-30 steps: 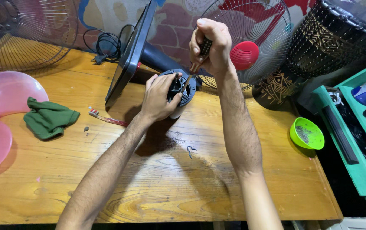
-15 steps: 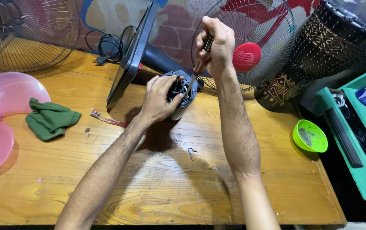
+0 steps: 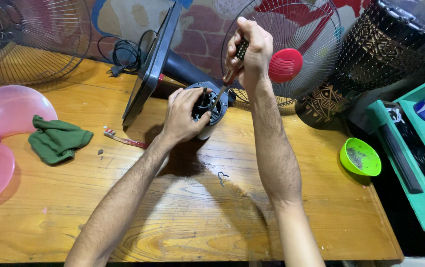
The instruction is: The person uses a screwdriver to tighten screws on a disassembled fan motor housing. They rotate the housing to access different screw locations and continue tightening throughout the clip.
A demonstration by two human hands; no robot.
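A round grey-and-black fan motor housing stands on the wooden table, just beside a tilted dark flat base panel. The left hand wraps it, fingers clamped on its rim. Above, the right hand is fisted around a black-handled screwdriver, forearm upright, tip angled down into the housing. Behind stands a wire-caged fan with a red hub; a crumpled green cloth lies well apart at left.
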